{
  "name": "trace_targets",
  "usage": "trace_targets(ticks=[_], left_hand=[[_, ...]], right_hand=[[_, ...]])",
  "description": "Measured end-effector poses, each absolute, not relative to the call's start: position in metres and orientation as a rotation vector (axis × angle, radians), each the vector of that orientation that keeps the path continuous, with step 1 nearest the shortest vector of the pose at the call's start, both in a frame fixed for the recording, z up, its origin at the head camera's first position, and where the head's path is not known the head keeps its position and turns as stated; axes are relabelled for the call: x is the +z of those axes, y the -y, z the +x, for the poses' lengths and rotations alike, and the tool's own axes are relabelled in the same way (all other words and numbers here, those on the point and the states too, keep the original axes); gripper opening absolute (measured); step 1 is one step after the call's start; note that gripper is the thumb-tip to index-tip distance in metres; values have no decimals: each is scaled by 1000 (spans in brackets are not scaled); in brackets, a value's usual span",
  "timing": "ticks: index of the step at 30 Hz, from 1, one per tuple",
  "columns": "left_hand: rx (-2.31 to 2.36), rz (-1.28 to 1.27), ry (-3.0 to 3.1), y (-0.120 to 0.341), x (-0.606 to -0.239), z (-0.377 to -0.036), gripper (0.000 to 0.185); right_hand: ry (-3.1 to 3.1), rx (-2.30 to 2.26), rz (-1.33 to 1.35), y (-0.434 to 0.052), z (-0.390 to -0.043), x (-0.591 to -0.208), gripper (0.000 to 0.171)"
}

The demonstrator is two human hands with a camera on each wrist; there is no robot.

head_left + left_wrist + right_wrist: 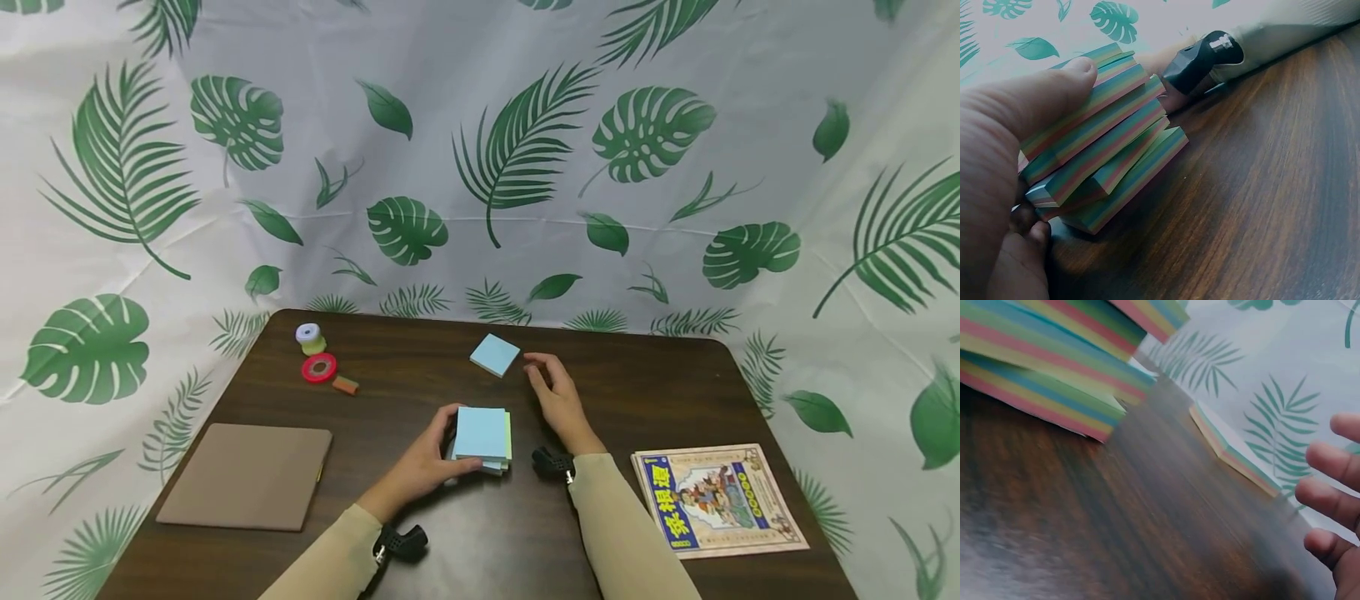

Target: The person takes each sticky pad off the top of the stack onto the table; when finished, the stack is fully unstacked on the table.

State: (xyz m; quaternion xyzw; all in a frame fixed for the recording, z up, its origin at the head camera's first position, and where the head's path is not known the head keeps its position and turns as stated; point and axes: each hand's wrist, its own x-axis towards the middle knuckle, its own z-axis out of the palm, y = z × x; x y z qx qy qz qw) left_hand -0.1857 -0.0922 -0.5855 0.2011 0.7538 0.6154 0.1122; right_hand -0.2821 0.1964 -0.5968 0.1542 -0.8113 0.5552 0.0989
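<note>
A stack of sticky note pads (481, 432), blue on top, stands near the middle of the table. My left hand (423, 462) grips its left side, with the thumb along the near edge and fingers behind. In the left wrist view the striped pads (1100, 134) sit unevenly, some turned askew. One more sticky note pad (495, 355) lies flat farther back, light blue on top. My right hand (558, 404) is just right of that pad, its fingers loosely bent and holding nothing. In the right wrist view its fingers (1329, 497) are spread apart from the single pad (1246, 465).
At the back left are a white roll (308, 333) over a yellowish one, a red ring-shaped roll (319, 367) and a small orange-and-green block (346, 385). A flat brown folder-like item (243, 475) lies at left, an illustrated booklet (723, 500) at right. A leaf-print curtain (480, 167) hangs behind.
</note>
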Motion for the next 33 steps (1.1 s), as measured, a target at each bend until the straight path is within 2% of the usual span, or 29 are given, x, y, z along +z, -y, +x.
trace_targets(ticks=[4,10,14,24,27,31,33], left_hand=[[1816,575,-2214,93,-585,-185,85],[1811,581,-2221,91,-585,-186,85],[1814,571,-2218,91,-585,-185,85],[1824,578,-2192,91,-584,-183,85],[1813,575,-2210,91,-584,-185,86],[1788,577,-2234,91,-584,-186,85],[1777,574,-2238,91,-585,-186,84]], right_hand=[[2315,1742,484,-194,-276,-593,34],[2246,1971,550,-194,-268,-592,44],[2244,2083,599,-197,-264,-592,44],[2201,2394,927,-182,-255,-590,38],[2244,2398,1041,-177,-252,-588,54],[2313,2338,1166,-174,-251,-585,94],[2376,2288,1183,-174,-250,-582,93]])
